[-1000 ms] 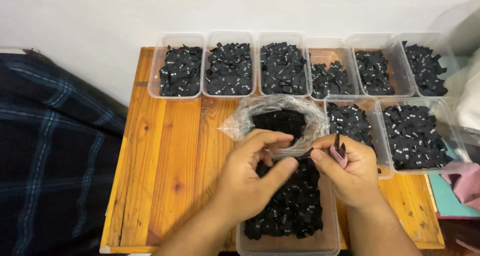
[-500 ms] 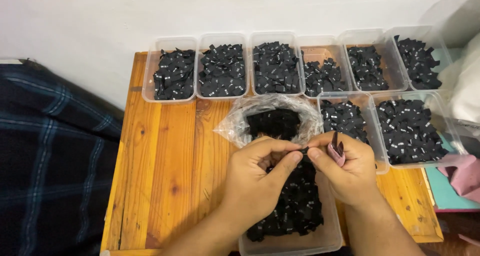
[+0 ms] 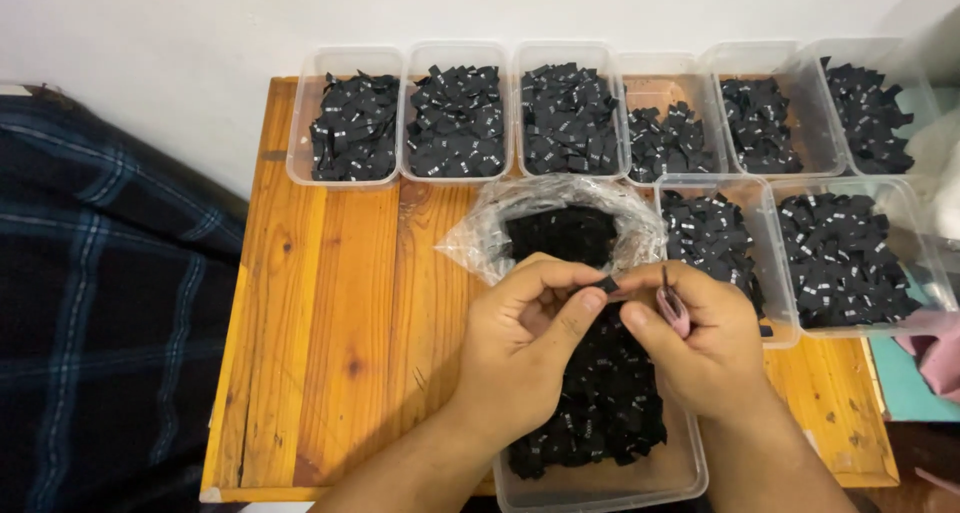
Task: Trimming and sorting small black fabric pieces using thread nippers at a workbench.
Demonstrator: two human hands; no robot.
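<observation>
Head view: wooden table point(image 3: 330, 303) of orange-brown slats, set against a white wall point(image 3: 300, 13); dark plaid cloth point(image 3: 100, 303) fills the area to its left. Back row, along the wall edge: six clear plastic tubs, side by side, each w/ small black tags, e.g. leftmost tub point(image 3: 347, 118) and rightmost tub point(image 3: 868, 103). Second row, right part of table: two more tubs of tags point(image 3: 712, 238), point(image 3: 852, 258), just beside each other. Centre: crumpled clear bag point(image 3: 560, 223), mouth open, black tags inside; it sits just behind the hands. Near edge: front tub point(image 3: 600, 468), heaped w/ black tags point(image 3: 610, 413), directly under both hands and partly overhanging the table's near edge. Left hand point(image 3: 525, 348): fingers curled, thumb and forefinger pinched narrow on one black tag point(image 3: 607, 285), held above the front tub. Right hand point(image 3: 700, 348): closed around a small pink tool point(image 3: 672, 308), prob. snips, its dark tip pointing up near the tag; whether the tip touches the tag cannot be told. Fingertips of both hands meet at the tag, approx. over the gap between bag and front tub. Far right: pink cloth point(image 3: 935, 358) and a teal surface point(image 3: 900, 383) beyond the table edge.
</observation>
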